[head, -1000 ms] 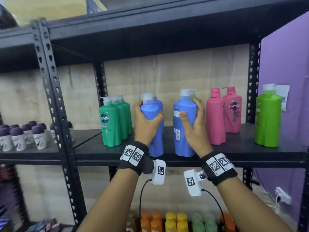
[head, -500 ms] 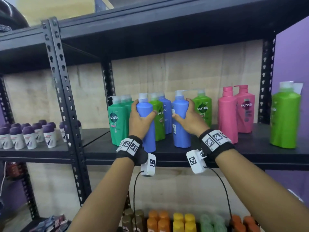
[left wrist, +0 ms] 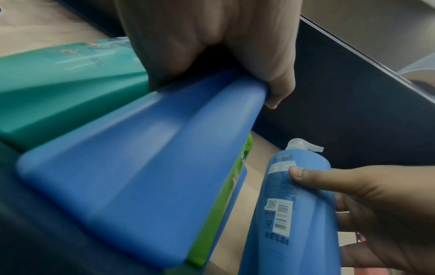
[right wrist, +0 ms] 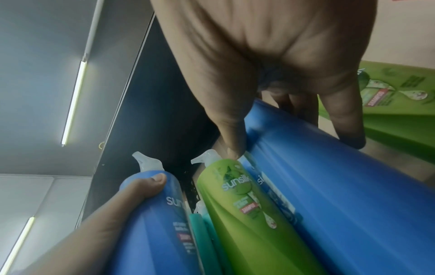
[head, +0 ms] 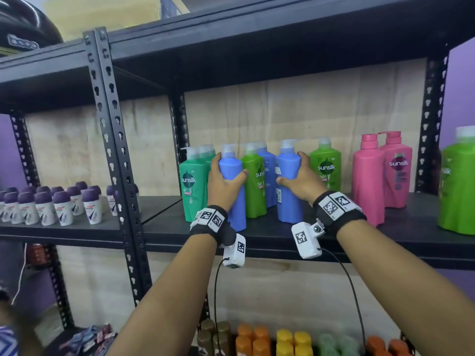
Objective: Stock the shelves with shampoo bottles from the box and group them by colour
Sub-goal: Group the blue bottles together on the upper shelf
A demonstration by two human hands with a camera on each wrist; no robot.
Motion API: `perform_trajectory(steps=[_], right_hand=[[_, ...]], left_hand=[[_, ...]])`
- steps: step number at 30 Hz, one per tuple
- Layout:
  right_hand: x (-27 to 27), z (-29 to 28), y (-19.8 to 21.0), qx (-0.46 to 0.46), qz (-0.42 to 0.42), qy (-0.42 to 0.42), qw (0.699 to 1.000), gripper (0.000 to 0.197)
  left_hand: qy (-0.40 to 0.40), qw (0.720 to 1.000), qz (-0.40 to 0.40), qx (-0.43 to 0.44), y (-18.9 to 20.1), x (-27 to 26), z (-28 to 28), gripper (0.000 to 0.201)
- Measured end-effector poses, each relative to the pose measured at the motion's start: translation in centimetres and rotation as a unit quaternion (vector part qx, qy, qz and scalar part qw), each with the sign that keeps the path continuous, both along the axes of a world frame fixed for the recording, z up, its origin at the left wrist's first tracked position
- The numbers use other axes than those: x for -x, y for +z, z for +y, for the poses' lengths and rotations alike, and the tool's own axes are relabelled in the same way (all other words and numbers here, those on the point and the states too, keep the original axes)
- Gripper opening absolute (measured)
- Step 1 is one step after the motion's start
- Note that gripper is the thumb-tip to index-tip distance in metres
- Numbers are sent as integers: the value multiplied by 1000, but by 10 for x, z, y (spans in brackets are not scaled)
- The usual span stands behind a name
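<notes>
Two blue pump bottles stand upright on the black shelf (head: 270, 235). My left hand (head: 225, 179) grips the left blue bottle (head: 235, 199), (left wrist: 146, 167) around its upper body. My right hand (head: 299, 177) grips the right blue bottle (head: 289, 191), (right wrist: 341, 195) the same way. Between them stands a light green bottle (head: 254, 186), (right wrist: 244, 204) with a third blue bottle (head: 268, 173) behind it. Dark green bottles (head: 192, 186) stand to the left, and another light green bottle (head: 326, 165) behind my right hand.
Two pink bottles (head: 380, 173) stand further right, and a large light green bottle (head: 457, 186) at the far right edge. Small purple-capped containers (head: 51, 204) fill the left bay past the black upright (head: 113, 140). Orange, yellow and green bottles (head: 290, 340) sit below.
Both hands with their blue bottles have gone deeper onto the shelf, and the head view has pulled back. A light green bottle now shows between the two blue bottles.
</notes>
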State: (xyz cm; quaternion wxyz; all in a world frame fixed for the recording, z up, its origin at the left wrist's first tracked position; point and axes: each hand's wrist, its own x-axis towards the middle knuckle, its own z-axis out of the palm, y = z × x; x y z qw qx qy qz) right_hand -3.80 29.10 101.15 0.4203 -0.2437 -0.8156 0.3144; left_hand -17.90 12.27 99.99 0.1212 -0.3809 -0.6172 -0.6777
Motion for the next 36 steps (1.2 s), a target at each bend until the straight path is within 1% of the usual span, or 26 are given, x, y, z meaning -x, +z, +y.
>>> perform_trajectory(steps=[2, 4, 5, 7, 9, 10, 12, 14, 16, 18, 20, 23, 25, 27, 32, 36], right_hand=[[-2, -1, 0, 13, 3, 6, 1000, 99], [-4, -4, -3, 19, 22, -3, 1000, 86], [-5, -8, -4, 14, 27, -22, 999, 81], [-7, -17, -6, -5, 13, -67, 998, 80], [-11, -27, -5, -22, 2, -89, 996, 79], [-14, -32, -5, -30, 6, -93, 995, 76], [-19, -38, -3, -58, 18, -104, 993, 63], [-23, -45, 0, -100, 19, -115, 988, 45], [-25, -53, 6, -155, -7, -138, 978, 31], [-23, -63, 14, -205, -49, -159, 965, 27], [-18, -73, 22, -221, -81, -147, 961, 29], [-3, -81, 32, -197, -113, -110, 968, 33], [11, -81, 36, -169, -126, -84, 974, 43], [25, -79, 39, -142, -145, -59, 977, 57], [55, -69, 41, -103, -167, -40, 980, 86], [70, -59, 39, -81, -168, -29, 982, 92]], left_hand=[[-3, 1000, -1, -3, 0, 2, 0, 85], [-8, 1000, -2, -6, -2, 3, 2, 84], [-11, 1000, -2, -9, -3, 4, 2, 84], [-13, 1000, -4, -12, -5, 5, 2, 85], [-13, 1000, -4, -15, -5, 6, 2, 85], [-12, 1000, -4, -16, -6, 7, 2, 84], [-12, 1000, 0, -16, -7, 8, 3, 84], [-11, 1000, 4, -16, -8, 9, 5, 84], [-7, 1000, 6, -20, -9, 10, 7, 83], [-2, 1000, 8, -27, -10, 11, 8, 82], [0, 999, 13, -33, -11, 12, 9, 79], [-8, 999, 19, -34, -12, 14, 10, 77], [-10, 999, 21, -33, -13, 16, 10, 77], [-9, 999, 20, -30, -15, 17, 10, 77], [-7, 999, 21, -24, -15, 19, 8, 79], [-3, 1000, 16, -26, -15, 21, 9, 80]])
